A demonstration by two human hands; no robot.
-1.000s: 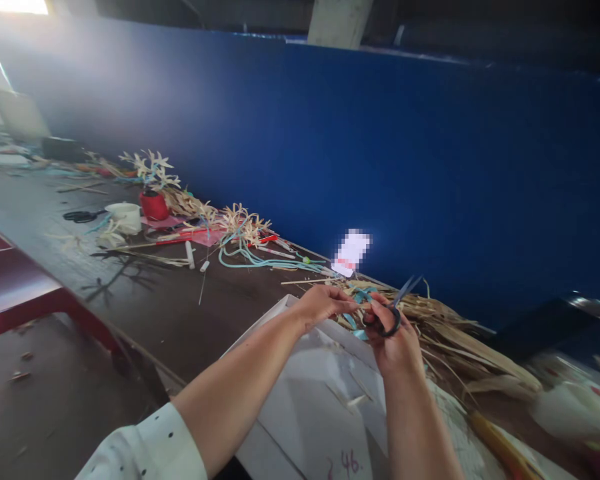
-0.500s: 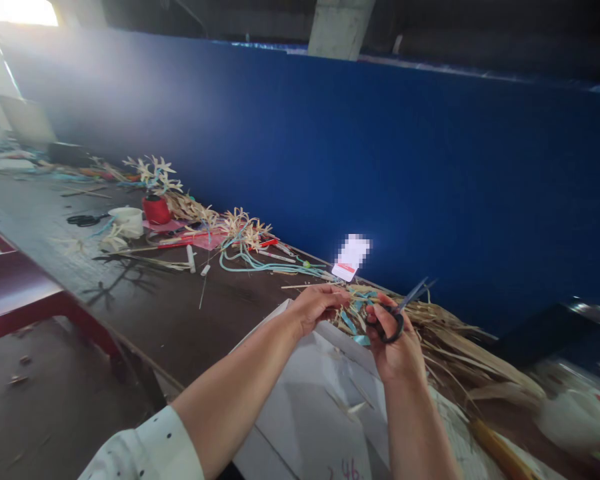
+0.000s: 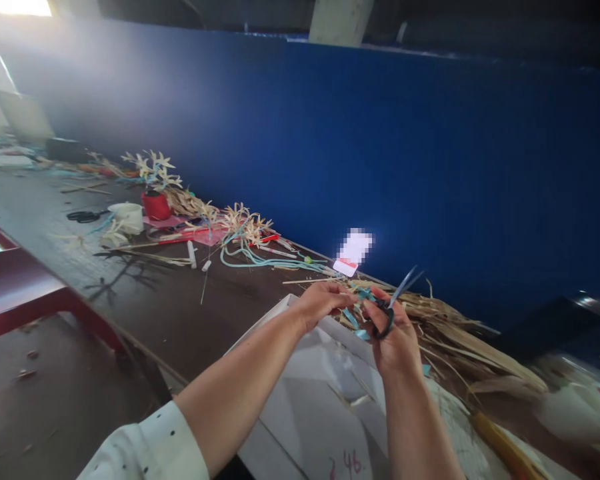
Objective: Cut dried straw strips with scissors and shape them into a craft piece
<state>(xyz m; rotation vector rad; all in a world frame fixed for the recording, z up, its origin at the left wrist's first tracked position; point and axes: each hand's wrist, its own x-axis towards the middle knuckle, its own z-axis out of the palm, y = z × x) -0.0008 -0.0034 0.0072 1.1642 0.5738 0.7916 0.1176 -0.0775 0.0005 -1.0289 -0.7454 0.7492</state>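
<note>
My right hand (image 3: 394,328) is closed with black-handled scissors (image 3: 386,320) hooked on it. Their blades stick up and away to the right, apart from the work. Close beside it, my left hand (image 3: 325,301) is pinched at the fingertips; what it grips is too small to make out. Blue-green strips (image 3: 351,317) and pale straw bits lie around and below the fingertips. Beneath both forearms is a white box (image 3: 305,407) with red handwriting and a few straw scraps on it.
Dry husk strips (image 3: 470,333) lie right of my hands. A lit phone (image 3: 351,253) leans against the blue partition (image 3: 280,133). Leftward on the table are straw flowers (image 3: 245,223) on blue-green stems, a red thread spool (image 3: 156,205), a white cup (image 3: 127,218) and other scissors (image 3: 86,217). A red stool (image 3: 25,287) stands at left.
My right hand has shifted slightly left toward my left hand, and the scissor blades have swung a little to the left and up. The left hand stays pinched in nearly the same spot.
</note>
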